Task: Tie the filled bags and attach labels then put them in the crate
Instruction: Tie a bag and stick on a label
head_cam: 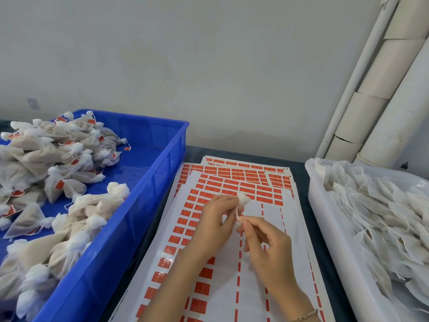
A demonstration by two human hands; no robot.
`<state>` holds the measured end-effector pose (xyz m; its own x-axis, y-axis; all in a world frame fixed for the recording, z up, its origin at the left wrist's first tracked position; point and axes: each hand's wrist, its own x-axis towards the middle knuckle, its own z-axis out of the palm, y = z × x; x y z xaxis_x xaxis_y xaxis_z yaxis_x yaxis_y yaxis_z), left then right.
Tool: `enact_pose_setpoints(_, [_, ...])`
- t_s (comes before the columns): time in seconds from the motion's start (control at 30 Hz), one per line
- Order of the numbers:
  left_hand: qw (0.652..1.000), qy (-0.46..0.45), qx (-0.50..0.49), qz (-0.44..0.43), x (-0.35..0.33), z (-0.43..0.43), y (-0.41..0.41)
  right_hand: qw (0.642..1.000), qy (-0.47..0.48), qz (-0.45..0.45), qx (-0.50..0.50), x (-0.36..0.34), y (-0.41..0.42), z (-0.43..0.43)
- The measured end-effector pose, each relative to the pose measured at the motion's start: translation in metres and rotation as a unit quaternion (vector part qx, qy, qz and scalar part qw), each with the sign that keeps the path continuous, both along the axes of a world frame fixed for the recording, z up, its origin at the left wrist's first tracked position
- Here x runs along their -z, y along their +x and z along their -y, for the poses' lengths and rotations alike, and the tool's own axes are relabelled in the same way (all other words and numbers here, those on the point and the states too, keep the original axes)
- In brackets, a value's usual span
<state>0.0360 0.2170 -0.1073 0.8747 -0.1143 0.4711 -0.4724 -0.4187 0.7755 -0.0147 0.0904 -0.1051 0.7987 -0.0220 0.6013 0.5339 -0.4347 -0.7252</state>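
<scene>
My left hand point(214, 219) grips a small white mesh bag point(244, 199) by its gathered top, most of the bag hidden behind the fingers. My right hand point(267, 247) pinches the bag's white string point(237, 213) just below it, the string running short between the two hands. Both hands hover over sheets of red labels point(232, 184) on white backing. The blue crate point(148, 182) at the left holds several tied bags with red labels point(60, 159).
A white tub point(325, 205) at the right holds several untied filled bags point(383, 217). Cardboard tubes and a white pipe point(371, 89) lean against the wall at the back right. The dark tabletop point(299, 205) shows in narrow strips between sheets and containers.
</scene>
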Motion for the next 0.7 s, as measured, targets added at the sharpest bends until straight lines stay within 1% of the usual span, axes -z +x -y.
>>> enact_pose_setpoints(0.07, [0.990,-0.115,0.027,-0.072,-0.007,-0.001,-0.003,0.999,0.031,-0.023,0.008,0.000,0.000,0.000])
enact_pose_setpoints(0.1, [0.982,-0.156,0.036,-0.103,-0.010,-0.001,-0.004,0.998,0.045,-0.035,0.016,0.000,0.000,0.001])
enact_pose_setpoints(0.17, [0.964,-0.214,0.023,-0.155,-0.012,-0.001,-0.005,0.994,0.075,-0.063,0.042,0.000,0.001,0.002])
enact_pose_setpoints(0.2, [0.949,-0.249,0.023,-0.190,-0.015,-0.001,-0.006,0.991,0.093,-0.079,0.057,0.001,0.002,0.002])
enact_pose_setpoints(0.27, [0.917,-0.303,0.064,-0.252,-0.020,0.000,-0.004,0.982,0.132,-0.116,0.071,0.001,0.004,0.003])
enact_pose_setpoints(0.33, [0.895,-0.332,0.112,-0.277,-0.019,0.003,-0.002,0.971,0.167,-0.163,0.056,0.001,0.007,0.002])
enact_pose_setpoints(0.37, [0.887,-0.340,0.119,-0.288,-0.021,0.004,-0.002,0.965,0.182,-0.182,0.041,0.001,0.009,0.003])
enact_pose_setpoints(0.4, [0.887,-0.324,0.121,-0.307,-0.021,0.004,-0.002,0.961,0.190,-0.199,0.029,0.002,0.011,0.003])
enact_pose_setpoints(0.47, [0.901,-0.256,0.138,-0.321,-0.014,0.003,-0.002,0.959,0.183,-0.216,0.025,0.003,0.014,0.004])
enact_pose_setpoints(0.5, [0.906,-0.237,0.149,-0.319,-0.011,0.003,-0.002,0.956,0.185,-0.224,0.030,0.005,0.015,0.005])
enact_pose_setpoints(0.7, [0.921,-0.180,0.118,-0.325,-0.007,0.004,-0.003,0.906,0.320,-0.276,0.026,0.009,0.016,0.014])
